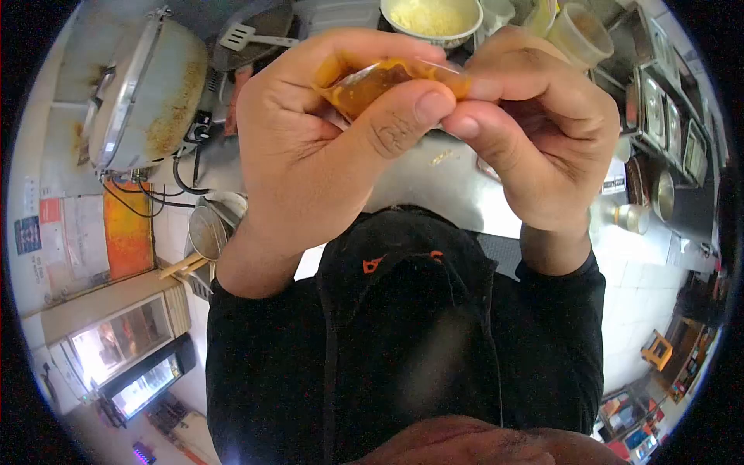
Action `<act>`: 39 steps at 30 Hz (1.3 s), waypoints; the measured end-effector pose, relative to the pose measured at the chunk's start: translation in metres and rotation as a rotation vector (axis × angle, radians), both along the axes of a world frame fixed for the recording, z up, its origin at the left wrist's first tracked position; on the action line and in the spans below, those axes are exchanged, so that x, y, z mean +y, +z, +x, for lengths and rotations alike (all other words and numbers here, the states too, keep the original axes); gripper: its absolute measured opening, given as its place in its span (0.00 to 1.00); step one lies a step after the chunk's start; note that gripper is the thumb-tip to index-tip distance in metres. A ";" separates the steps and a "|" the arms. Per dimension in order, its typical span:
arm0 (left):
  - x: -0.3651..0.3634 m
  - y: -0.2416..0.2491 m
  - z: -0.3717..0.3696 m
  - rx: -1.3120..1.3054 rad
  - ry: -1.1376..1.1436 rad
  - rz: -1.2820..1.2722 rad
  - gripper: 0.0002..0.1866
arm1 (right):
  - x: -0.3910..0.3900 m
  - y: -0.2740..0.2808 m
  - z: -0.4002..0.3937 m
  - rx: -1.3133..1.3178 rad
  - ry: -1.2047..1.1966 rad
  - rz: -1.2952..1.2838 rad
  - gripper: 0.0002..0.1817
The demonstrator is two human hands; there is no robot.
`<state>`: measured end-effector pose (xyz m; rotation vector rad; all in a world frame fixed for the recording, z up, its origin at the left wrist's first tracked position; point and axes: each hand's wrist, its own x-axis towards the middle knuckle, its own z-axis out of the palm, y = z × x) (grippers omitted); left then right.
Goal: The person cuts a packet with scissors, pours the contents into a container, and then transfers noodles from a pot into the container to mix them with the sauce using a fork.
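Observation:
A small clear plastic bag of orange-brown sauce (372,84) is held up close to the camera, above the metal counter. My left hand (325,147) is closed around its body, thumb pressed on the near side. At the bag's right end, the thumb and forefinger of my right hand (542,124) pinch the plastic. Both thumb tips nearly meet there. My fingers hide that end, so whether it is tied or open cannot be made out.
Behind my hands stands a white bowl of pale yellow food (434,19). A slotted spatula (256,37) lies at the back left, near a large metal cooker (151,93). A strainer (208,231) hangs lower left. Metal containers (670,116) line the right; crumbs dot the steel counter (422,182).

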<state>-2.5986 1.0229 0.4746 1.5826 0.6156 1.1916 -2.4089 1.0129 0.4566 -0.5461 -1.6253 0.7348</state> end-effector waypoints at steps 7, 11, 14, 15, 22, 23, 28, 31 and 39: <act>-0.014 0.024 -0.009 -0.192 0.094 0.096 0.37 | 0.008 0.050 -0.026 0.228 0.105 0.026 0.06; -0.027 0.033 -0.029 -0.161 0.142 0.098 0.35 | 0.010 0.076 -0.035 0.339 0.180 -0.104 0.07; -0.041 0.040 -0.045 -0.182 0.189 0.135 0.34 | -0.010 0.102 -0.056 0.369 0.117 -0.162 0.07; -0.045 0.043 -0.050 -0.199 0.203 0.157 0.33 | -0.012 0.107 -0.060 0.357 0.136 -0.163 0.07; -0.048 0.062 -0.111 -0.107 0.322 0.793 0.16 | -0.010 0.132 -0.113 0.401 0.517 -0.172 0.09; -0.048 0.068 -0.117 -0.045 0.394 0.896 0.16 | -0.009 0.137 -0.121 0.393 0.584 -0.194 0.10; -0.068 0.094 -0.137 0.101 0.572 1.250 0.19 | -0.014 0.144 -0.181 0.377 0.738 -0.203 0.14; -0.066 0.096 -0.144 0.024 0.694 1.433 0.15 | -0.010 0.144 -0.211 0.432 0.979 -0.234 0.15; -0.073 0.091 -0.179 0.013 0.801 1.516 0.13 | -0.019 0.143 -0.263 0.393 1.121 -0.240 0.19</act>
